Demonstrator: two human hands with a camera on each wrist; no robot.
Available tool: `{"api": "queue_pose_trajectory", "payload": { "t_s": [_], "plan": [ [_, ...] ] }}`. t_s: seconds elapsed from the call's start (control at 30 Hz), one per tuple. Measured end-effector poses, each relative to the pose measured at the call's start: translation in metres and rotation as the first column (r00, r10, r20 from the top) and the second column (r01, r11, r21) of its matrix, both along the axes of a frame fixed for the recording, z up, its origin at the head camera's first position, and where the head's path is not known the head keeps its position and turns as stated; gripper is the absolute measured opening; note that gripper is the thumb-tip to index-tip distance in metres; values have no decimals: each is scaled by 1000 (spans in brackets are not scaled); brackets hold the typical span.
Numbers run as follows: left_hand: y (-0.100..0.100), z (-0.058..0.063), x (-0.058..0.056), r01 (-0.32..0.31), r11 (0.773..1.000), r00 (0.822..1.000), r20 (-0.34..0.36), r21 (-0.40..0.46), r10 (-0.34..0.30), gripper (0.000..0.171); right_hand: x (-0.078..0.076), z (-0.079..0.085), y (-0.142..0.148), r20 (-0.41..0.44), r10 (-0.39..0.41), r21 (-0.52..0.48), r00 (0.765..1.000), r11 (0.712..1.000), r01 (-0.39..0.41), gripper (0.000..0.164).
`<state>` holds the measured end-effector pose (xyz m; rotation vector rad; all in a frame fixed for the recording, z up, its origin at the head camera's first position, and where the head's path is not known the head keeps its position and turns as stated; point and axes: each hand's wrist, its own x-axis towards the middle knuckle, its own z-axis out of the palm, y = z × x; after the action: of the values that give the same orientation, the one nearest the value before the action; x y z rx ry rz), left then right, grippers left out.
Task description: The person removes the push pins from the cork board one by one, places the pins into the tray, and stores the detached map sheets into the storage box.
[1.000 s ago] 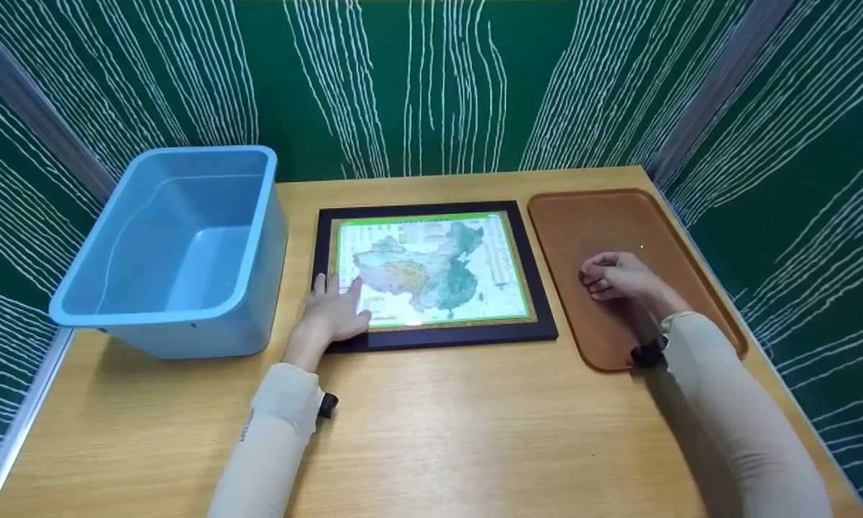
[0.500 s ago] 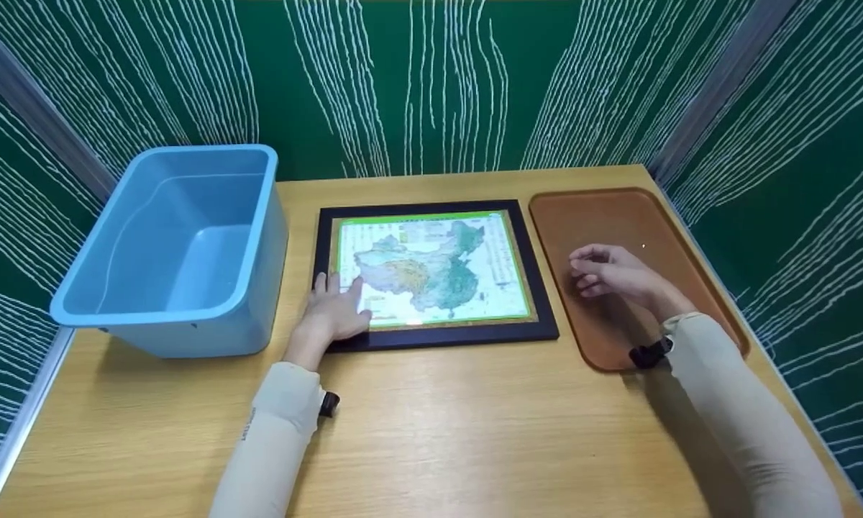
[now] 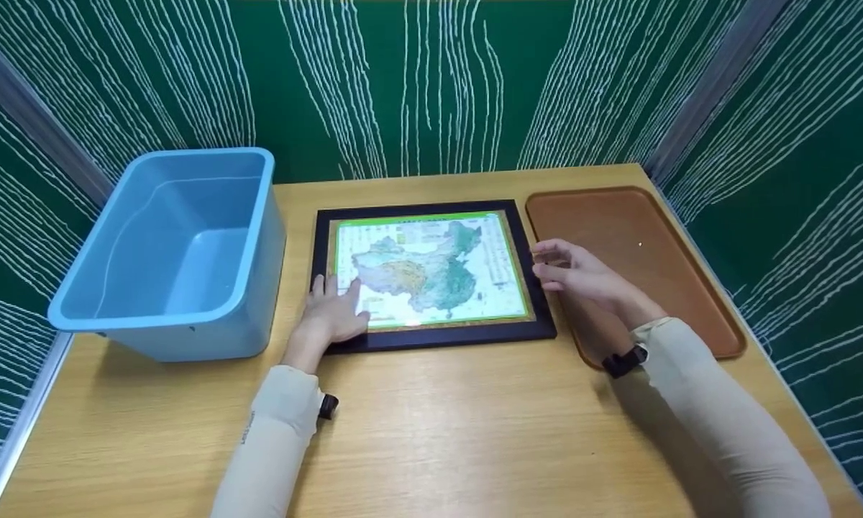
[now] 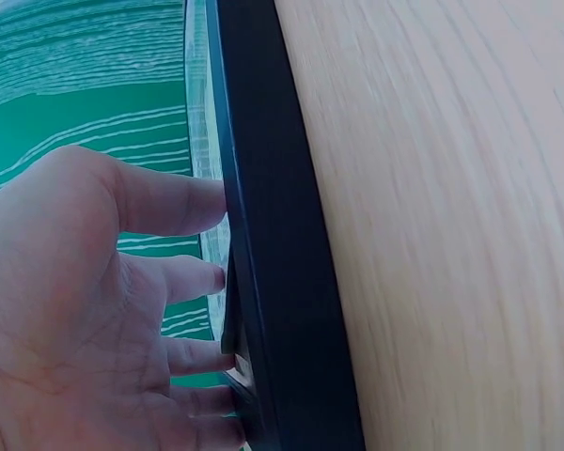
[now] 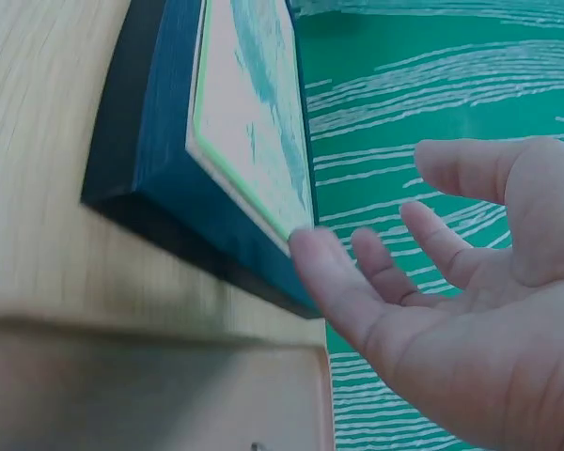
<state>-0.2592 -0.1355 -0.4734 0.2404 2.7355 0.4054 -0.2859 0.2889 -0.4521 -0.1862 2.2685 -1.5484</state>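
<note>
A dark picture frame (image 3: 446, 336) lies flat on the table with a coloured map (image 3: 453, 280) inside it. My left hand (image 3: 327, 313) rests with spread fingers on the frame's near left corner. In the left wrist view its fingertips (image 4: 207, 207) touch the inner side of the dark border (image 4: 282, 235). At the frame's right edge hovers my right hand (image 3: 582, 277), its fingers loosely bent and nothing held. The right wrist view has that hand (image 5: 470, 310) beside the frame's corner (image 5: 136, 193), with one fingertip overlapping the map's edge.
A deep blue plastic bin (image 3: 259, 302) stands left of the frame. On the right lies a brown tray (image 3: 590, 208) with a tiny bright speck (image 3: 640, 244) on it. Green walls with white lines (image 3: 446, 86) close in the table (image 3: 431, 432).
My right hand has moved left from over the brown tray to the frame's right edge, and its fingers have spread apart. The left hand has stayed on the frame's corner.
</note>
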Motion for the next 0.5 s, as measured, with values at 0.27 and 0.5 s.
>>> {"api": "queue_pose_trajectory", "payload": {
  "t_s": [0.27, 0.5],
  "plan": [
    [-1, 1, 0, 3, 1000, 1000, -10, 15, -3, 71, -5, 2, -12, 24, 8, -27, 1000, 1000, -8, 59],
    [-1, 0, -1, 10, 1000, 1000, -13, 2, -10, 72, -13, -2, -19, 91, -23, -35, 996, 999, 27, 61]
  ]
}}
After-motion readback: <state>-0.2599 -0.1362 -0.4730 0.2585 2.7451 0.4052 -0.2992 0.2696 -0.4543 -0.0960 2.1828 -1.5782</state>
